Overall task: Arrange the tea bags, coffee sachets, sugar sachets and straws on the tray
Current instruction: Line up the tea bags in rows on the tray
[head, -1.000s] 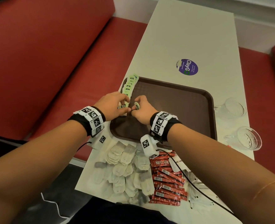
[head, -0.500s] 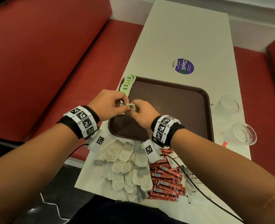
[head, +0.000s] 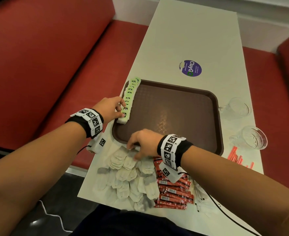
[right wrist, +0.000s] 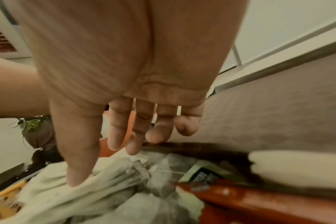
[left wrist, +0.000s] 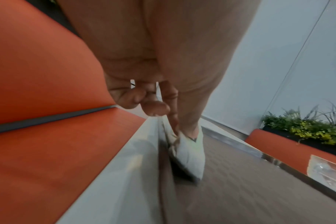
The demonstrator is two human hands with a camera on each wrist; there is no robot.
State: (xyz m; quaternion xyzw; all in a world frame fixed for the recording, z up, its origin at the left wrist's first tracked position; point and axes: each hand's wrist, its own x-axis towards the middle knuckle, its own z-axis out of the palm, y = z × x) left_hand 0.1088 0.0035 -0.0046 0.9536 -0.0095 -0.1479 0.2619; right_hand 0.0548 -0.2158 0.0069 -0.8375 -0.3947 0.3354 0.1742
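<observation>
A brown tray (head: 174, 116) lies on the white table. Along its left edge stands a row of green-tagged tea bags (head: 129, 96). My left hand (head: 121, 109) pinches the nearest tea bag (head: 123, 119) of that row; the left wrist view shows thumb and forefinger of the left hand (left wrist: 184, 130) meeting on that tea bag (left wrist: 190, 154). My right hand (head: 133, 150) hovers with loose, spread fingers over the tea bag pile (head: 128, 178) at the tray's near edge. In the right wrist view the right hand (right wrist: 104, 165) has its thumb touching the pile (right wrist: 115, 189). Red coffee sachets (head: 172, 193) lie right of the pile.
Red straws (head: 237, 157) and white sachets (head: 200, 198) lie at the near right. Two glass cups (head: 237, 108) (head: 252, 137) stand right of the tray. A purple sticker (head: 190, 68) sits beyond it. Red benches flank the table.
Both hands were together at the row's near end. My right hand has drawn back to the loose tea bag pile; my left hand stays at the row with the newly added bag.
</observation>
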